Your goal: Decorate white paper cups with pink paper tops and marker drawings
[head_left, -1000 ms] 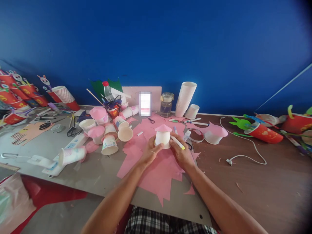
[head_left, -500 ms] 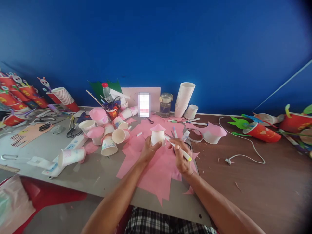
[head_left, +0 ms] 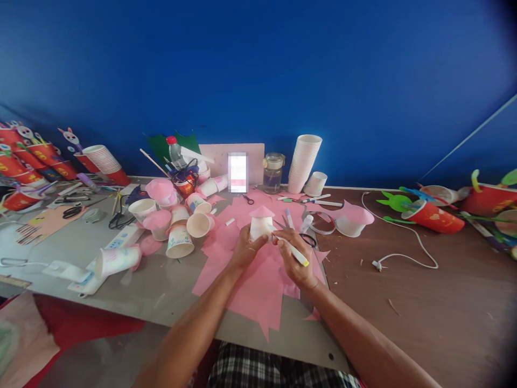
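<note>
The white paper cup (head_left: 258, 230) is at the centre of the frame, slightly below the middle, upside down under a pink paper cone (head_left: 262, 212). The left hand (head_left: 247, 249) is curled closed around its lower left, thumb across the front. Thin paper walls would probably dent if that thumb squeezed harder, and a loose hold could let the cup turn. How firmly the cone is fixed cannot be told; a bump from below might tilt it or knock it off.

Just right of the cup, the right hand (head_left: 297, 260) has its fingers pinched around a white marker (head_left: 298, 254) with a yellow end, the other end pointing at the cup's side. Whether it touches is too small to make out. A jolt or slip there could leave a stray mark or push the wall in.

Pink paper sheets (head_left: 254, 293) lie beneath both hands; a dragging wrist could crease or shift them. Scissors (head_left: 309, 240) rest just beyond the right hand, beside a small white bottle (head_left: 307, 223), so a wide swing might knock either. Left of centre on the bench (head_left: 194, 302), a floral cup (head_left: 180, 241) stands among others, where the left elbow or forearm could topple it.
</note>
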Available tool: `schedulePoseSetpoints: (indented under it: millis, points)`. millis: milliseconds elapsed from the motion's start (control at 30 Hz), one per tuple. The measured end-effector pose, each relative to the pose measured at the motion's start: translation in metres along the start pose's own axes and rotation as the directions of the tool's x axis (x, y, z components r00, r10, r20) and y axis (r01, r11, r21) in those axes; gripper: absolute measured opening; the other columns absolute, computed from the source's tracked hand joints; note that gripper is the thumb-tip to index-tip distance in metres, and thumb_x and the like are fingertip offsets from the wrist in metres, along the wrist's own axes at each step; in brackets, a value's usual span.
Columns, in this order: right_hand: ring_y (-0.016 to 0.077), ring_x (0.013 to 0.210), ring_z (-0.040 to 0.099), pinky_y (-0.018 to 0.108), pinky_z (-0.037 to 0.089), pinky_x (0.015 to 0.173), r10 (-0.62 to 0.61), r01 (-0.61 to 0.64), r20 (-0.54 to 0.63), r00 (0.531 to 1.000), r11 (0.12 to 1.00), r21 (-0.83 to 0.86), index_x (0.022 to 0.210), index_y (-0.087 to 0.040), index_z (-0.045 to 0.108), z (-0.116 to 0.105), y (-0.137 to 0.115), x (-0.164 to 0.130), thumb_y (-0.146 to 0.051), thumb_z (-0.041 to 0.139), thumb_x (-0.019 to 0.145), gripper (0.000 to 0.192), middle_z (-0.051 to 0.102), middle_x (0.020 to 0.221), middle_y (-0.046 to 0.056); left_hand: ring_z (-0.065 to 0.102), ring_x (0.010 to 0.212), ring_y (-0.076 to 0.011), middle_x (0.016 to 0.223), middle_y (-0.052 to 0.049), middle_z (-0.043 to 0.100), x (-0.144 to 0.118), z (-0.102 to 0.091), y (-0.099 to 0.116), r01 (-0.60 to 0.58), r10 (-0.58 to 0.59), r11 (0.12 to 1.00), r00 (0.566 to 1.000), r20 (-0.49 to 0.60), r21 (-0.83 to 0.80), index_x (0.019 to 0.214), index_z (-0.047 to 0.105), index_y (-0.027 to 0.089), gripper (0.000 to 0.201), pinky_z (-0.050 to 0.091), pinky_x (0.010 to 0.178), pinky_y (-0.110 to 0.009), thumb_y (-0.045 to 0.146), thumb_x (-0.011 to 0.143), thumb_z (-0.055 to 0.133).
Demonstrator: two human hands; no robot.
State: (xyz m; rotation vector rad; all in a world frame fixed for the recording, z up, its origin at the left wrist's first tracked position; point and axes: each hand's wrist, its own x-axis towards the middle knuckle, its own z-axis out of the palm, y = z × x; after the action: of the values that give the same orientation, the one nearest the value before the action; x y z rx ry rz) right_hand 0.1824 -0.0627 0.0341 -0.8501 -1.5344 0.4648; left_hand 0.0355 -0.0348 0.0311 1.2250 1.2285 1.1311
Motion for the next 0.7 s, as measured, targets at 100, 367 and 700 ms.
schedulePoseSetpoints:
  millis: [100, 367, 700]
  points:
    - [0.0184, 0.079, 0.063, 0.034, 0.052, 0.07, -0.009, 0.009, 0.017, 1.0, 1.0, -0.023, 0.099, -0.022, 0.066, -0.0005, -0.0028, 0.0019, -0.022, 0.049, 0.093, 0.019, 0.066, 0.083, 0.005, 0.064, 0.095, -0.0251, 0.103, -0.01, 0.069, -0.0008, -0.0002, 0.0013, 0.022, -0.022, 1.0, 1.0, -0.008, 0.0, 0.106, 0.061, 0.014, 0.048, 0.049, 0.079, -0.033, 0.043, 0.07, 0.075]
    - [0.0189, 0.08, 0.063, 0.034, 0.052, 0.071, -0.038, 0.039, 0.016, 0.999, 0.998, -0.05, 0.097, -0.023, 0.068, -0.0002, -0.0018, 0.0025, -0.022, 0.049, 0.092, 0.02, 0.067, 0.085, 0.005, 0.065, 0.089, -0.0231, 0.095, -0.008, 0.07, -0.0008, 0.0, 0.0033, -0.031, 0.031, 0.999, 0.998, 0.051, -0.01, 0.1, 0.064, 0.015, 0.041, 0.05, 0.076, -0.032, 0.044, 0.073, 0.071]
    - [0.0191, 0.081, 0.062, 0.035, 0.051, 0.072, -0.029, 0.03, 0.025, 0.999, 0.999, -0.041, 0.098, -0.023, 0.068, 0.0001, -0.0026, 0.003, -0.022, 0.048, 0.092, 0.021, 0.066, 0.085, 0.005, 0.065, 0.088, -0.0238, 0.094, -0.007, 0.07, -0.001, 0.0004, 0.0031, -0.001, 0.001, 1.0, 1.0, 0.021, -0.015, 0.099, 0.064, 0.015, 0.043, 0.049, 0.076, -0.032, 0.045, 0.069, 0.074]
